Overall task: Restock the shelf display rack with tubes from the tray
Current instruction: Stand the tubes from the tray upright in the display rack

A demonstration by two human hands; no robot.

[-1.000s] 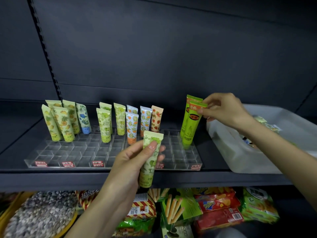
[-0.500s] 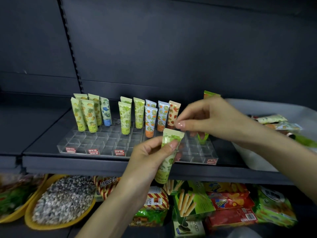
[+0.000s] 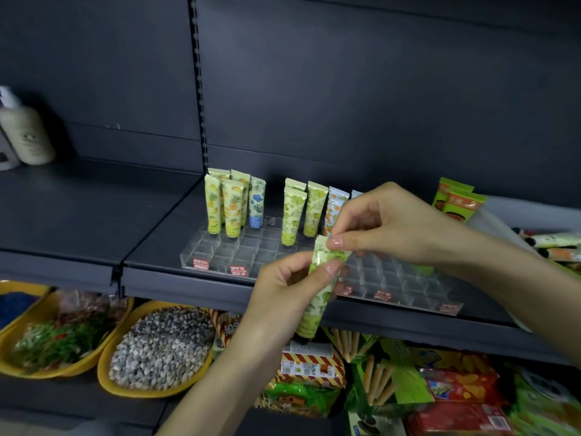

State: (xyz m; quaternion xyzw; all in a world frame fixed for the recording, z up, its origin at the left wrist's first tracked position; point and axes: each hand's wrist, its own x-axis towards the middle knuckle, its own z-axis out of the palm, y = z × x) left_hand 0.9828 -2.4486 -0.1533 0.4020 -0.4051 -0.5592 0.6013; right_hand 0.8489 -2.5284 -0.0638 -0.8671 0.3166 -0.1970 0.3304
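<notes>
Gripping green tube midway, left fingers (right fingers pinch its top).

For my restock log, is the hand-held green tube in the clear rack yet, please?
No, the left hand and right hand hold the green tube before the shelf edge, outside the clear rack.

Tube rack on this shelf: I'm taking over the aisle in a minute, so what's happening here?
A person is restocking it. Their left hand grips a pale green tube by its body while the right hand pinches its flat top end, in front of the clear rack, not yet in a cell. Other tubes stand in its back rows; the front cells in view are empty. More tubes lie in the tray at right.
</notes>
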